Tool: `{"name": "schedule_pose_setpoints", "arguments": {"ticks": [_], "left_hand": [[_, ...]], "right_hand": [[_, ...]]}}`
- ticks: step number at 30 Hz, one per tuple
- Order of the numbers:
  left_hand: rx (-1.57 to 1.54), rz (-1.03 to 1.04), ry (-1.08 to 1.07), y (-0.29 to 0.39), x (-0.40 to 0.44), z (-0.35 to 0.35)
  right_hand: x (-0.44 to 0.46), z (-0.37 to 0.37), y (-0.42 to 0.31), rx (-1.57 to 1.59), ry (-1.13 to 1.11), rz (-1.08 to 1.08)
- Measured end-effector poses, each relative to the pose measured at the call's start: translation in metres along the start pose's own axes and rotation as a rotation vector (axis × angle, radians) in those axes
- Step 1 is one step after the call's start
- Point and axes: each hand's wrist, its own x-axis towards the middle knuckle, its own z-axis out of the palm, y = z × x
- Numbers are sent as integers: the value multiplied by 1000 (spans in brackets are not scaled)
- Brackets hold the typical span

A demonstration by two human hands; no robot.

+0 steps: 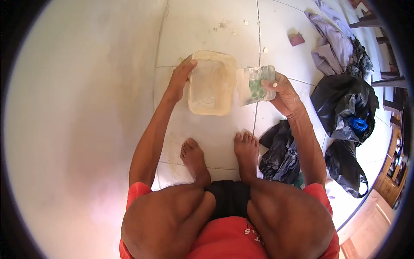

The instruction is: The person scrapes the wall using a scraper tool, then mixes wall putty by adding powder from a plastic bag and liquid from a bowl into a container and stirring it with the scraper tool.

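Tub point(228, 88), one: pale plastic, open side up, streaked whitish inside; located ahead of the two bare feet point(246, 150). Whether its base met the floor could not be told.

Left hand point(179, 80), one: clasped on the tub's left rim, thumb over the edge, remaining fingers largely hidden. Probable fault: with one side alone held, the tub could have tipped or swung under a push from the right.

Scraper point(258, 84), one: flat, green-patched, caked with pale residue; near edge close by the tub's right rim, contact uncertain.

Right hand point(285, 94), one: pinched on the scraper's outer end, thumb on top. Probable fault: a slick or crusted surface could have let the scraper twist in that pinch, or shed flakes on the tiles.

Floor point(211, 129), tiled: crumbs point(223, 26) scattered beyond the tub. Dark cloth point(279, 153), one: crumpled beside the right foot, near enough to catch falling residue. Black bag point(340, 97), one: farther right.
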Motion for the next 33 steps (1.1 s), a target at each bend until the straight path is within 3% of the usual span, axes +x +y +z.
{"name": "schedule_pose_setpoints", "arguments": {"ticks": [3,5,8,12,13,15,19,21,23,26,28,30,33], "left_hand": [[-120,-63,111,-30,7,-6],[-109,-53,219,-51,16,-1],[-366,-79,225,-35,19,28],[-533,-67,253,-28,30,57],[-521,-67,258,-24,33,63],[-574,-85,174,-19,41,70],[-619,-51,-5,-9,42,82],[-344,15,-178,0,27,85],[-173,-66,-136,-7,7,82],[15,80,-128,-32,-41,75],[375,110,3,-51,-78,68],[430,161,-19,-79,-115,55],[441,-23,16,-94,-176,53]], "right_hand": [[-1,4,7,111,151,-122],[-2,3,4,74,144,-127],[-5,18,2,160,102,-185],[-9,41,6,305,94,-106],[-9,42,10,410,-6,-52],[-8,45,19,544,-131,32],[-1,61,17,635,-132,49],[3,66,8,717,-156,134],[7,59,9,733,-201,150],[13,44,12,723,-244,152],[17,43,7,707,-243,147],[19,51,-11,754,-53,143],[35,40,-20,621,-231,39]]}}
